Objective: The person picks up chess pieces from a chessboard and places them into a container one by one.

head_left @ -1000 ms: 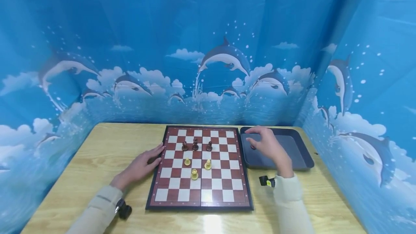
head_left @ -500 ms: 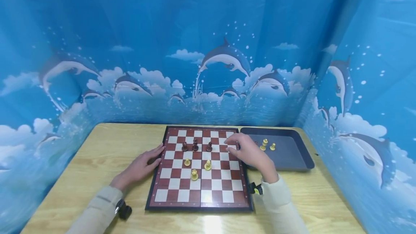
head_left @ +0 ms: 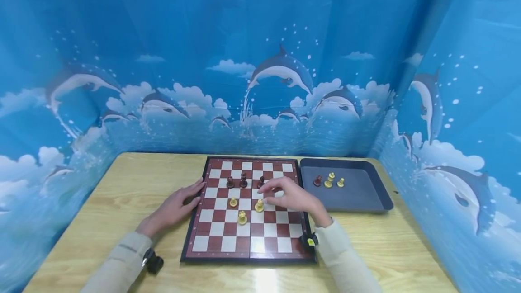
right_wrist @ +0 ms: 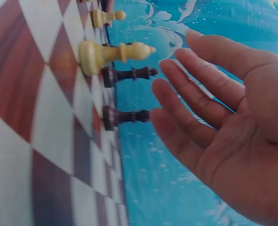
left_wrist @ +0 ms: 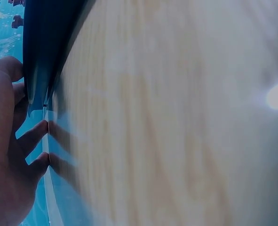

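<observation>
A: why's the left hand [head_left: 174, 208] resting relaxed, ungripped, against the chessboard's [head_left: 269, 243] left edge?
B: probably steadying it. The right hand [head_left: 291, 194] hovers half-spread, empty, near the yellow bishop [right_wrist: 111, 53] standing mid-board.

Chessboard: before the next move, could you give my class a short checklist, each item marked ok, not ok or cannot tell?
1. Chessboard unfolded flat on the table: ok.
2. Left hand at the board's left edge: ok; how firmly it presses: cannot tell.
3. Right hand free to pick up: ok, it holds nothing and its fingers are spread apart.
4. Nearest yellow piece standing upright: ok.
5. That piece gripped: not ok, the right wrist view shows a gap between it and the fingers.
6. Room in the tray beside the board: ok, three pieces stand toward its left side, with bare floor to their right.
</observation>
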`<state>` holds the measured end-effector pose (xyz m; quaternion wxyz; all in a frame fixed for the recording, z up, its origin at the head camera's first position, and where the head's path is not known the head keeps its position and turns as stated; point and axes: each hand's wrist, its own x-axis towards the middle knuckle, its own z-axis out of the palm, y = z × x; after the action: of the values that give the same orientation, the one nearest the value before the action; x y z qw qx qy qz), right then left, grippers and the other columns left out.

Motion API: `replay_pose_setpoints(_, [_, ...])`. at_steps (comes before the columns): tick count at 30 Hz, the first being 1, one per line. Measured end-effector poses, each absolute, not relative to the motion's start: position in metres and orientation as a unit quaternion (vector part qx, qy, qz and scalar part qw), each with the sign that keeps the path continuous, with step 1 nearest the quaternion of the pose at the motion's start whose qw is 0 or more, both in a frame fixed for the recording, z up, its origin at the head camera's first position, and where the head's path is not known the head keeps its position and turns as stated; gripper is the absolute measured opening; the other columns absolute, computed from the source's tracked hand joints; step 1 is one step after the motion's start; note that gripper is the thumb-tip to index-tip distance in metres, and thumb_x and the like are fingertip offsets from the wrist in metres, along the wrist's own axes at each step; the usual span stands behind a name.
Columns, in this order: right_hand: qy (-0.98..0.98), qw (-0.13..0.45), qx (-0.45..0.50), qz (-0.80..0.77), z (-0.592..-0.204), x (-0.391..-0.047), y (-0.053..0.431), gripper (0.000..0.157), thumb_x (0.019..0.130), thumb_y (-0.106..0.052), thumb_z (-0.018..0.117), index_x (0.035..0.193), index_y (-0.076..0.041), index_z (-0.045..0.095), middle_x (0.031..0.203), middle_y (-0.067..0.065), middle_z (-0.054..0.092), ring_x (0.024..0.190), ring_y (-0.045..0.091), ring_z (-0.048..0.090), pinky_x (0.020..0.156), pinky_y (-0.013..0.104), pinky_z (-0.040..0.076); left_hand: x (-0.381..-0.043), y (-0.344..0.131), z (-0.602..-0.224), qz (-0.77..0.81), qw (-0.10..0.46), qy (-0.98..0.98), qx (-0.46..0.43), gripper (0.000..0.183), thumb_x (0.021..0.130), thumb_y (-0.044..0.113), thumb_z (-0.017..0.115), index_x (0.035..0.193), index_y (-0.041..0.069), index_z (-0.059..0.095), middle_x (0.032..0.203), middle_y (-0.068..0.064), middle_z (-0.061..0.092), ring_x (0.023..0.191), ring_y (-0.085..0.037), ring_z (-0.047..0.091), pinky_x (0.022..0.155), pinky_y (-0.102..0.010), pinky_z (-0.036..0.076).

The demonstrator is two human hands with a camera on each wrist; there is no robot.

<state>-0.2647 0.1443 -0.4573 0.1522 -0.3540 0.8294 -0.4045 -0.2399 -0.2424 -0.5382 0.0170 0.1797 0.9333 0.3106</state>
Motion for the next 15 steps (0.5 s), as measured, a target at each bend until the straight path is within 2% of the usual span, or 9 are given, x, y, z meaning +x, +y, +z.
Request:
replay_pose_setpoints(8, [0.817, 0.191, -0.339, -0.426, -0.476, -0.272, 0.141, 0.028, 0.098, -0.015, 0.069, 0.124, -0.005, 0.071, 0.122, 0.008, 0.073, 0.106, 0.019, 0.068, 0.091, 0.036, 0.057, -0.238, -0.242, -0.538, 0.311, 0.004, 0.932, 0.188, 0.056, 0.108, 0.039, 0.047, 0.158, 0.016, 0.036, 0.166, -0.01, 0.028, 0.147, -0.044, 0.035, 0.116, -0.066, 0.032])
replay_pose_setpoints(15, [0.8, 0.21, -0.368, -0.425, -0.483, -0.275, 0.136, 0.024, 0.097, -0.014, 0.071, 0.12, -0.006, 0.074, 0.114, 0.004, 0.076, 0.098, 0.016, 0.07, 0.08, 0.028, 0.057, -0.239, -0.244, -0.537, 0.313, 0.005, 0.931, 0.186, 0.056, 0.108, 0.039, 0.048, 0.158, 0.017, 0.036, 0.167, -0.008, 0.028, 0.148, -0.042, 0.034, 0.118, -0.064, 0.031])
